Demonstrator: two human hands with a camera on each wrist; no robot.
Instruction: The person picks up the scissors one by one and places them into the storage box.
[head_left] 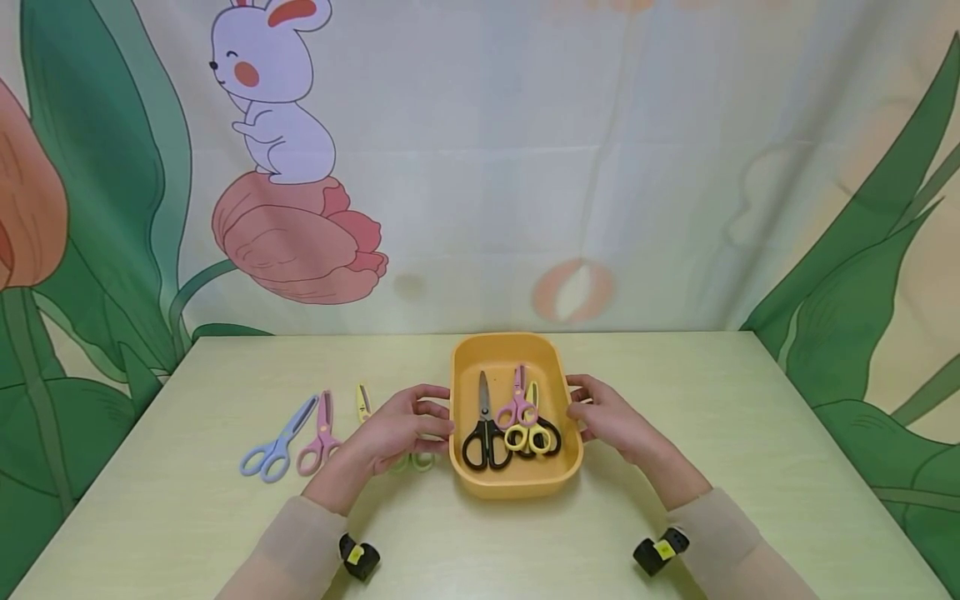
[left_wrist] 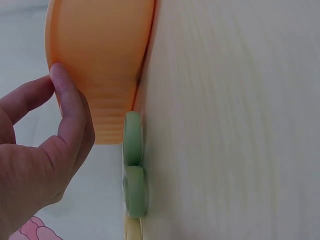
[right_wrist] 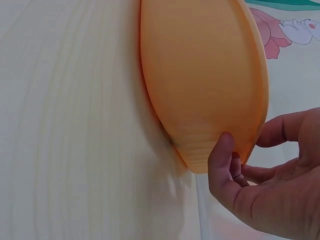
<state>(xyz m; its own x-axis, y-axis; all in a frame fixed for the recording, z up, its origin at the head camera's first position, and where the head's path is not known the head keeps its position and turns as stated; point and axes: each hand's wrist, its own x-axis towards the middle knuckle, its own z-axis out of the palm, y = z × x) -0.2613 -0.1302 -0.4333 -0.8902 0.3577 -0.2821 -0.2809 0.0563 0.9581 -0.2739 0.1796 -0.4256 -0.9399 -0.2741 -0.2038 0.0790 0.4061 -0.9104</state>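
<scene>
A yellow plastic tray (head_left: 517, 483) stands between both hands. My left hand (head_left: 401, 429) holds its left side, fingertips at the rim and wall. Opposite, my right hand (head_left: 615, 417) holds the right side; the thumb lies against the wall in the right wrist view. Inside lie black-handled scissors (head_left: 487, 442), pink scissors (head_left: 517, 408) and yellow scissors (head_left: 528, 437), overlapping another black-handled pair (head_left: 553, 437). Green scissors (head_left: 412, 461) on the table, partly hidden by my left hand, show their handle loops (left_wrist: 132, 140) close beside the tray in the left wrist view.
Left of my left hand lie blue scissors (head_left: 281, 442) and pink scissors (head_left: 321, 437). Another yellow pair (head_left: 363, 400) shows mostly its blade end behind that hand. The pale wooden table (head_left: 750, 400) ends at a printed curtain (head_left: 480, 208) with a rabbit and flowers.
</scene>
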